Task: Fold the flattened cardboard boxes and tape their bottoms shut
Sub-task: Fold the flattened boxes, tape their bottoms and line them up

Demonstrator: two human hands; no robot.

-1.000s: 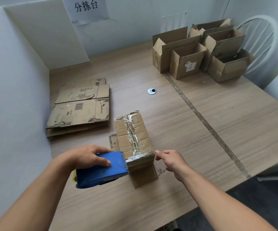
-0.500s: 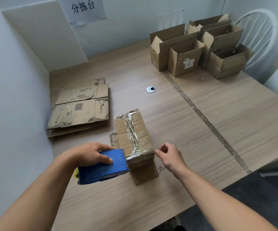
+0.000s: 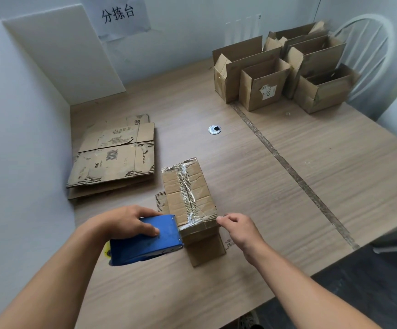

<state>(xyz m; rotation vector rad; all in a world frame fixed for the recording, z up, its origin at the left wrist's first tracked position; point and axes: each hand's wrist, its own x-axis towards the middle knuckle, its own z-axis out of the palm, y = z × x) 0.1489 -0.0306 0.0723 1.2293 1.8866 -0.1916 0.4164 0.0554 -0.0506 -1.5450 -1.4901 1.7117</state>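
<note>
A small folded cardboard box (image 3: 185, 188) stands bottom-up near the table's front, with clear tape along its centre seam. My left hand (image 3: 124, 222) grips a blue tape dispenser (image 3: 145, 241) whose front edge sits against the box's near left corner. My right hand (image 3: 238, 229) has its fingers curled at the box's near right corner, fingertips touching the tape end there. A stack of flattened boxes (image 3: 114, 157) lies to the left behind.
Several folded open boxes (image 3: 264, 86) stand at the table's far right, beside a white chair (image 3: 368, 43). A metal cable grommet (image 3: 215, 129) sits mid-table. White partition boards (image 3: 21, 138) wall in the left side. The table's front edge runs close below the box.
My right hand has moved left from beside the box to its near right corner and curled its fingers there. The left hand and dispenser have stayed against the box.
</note>
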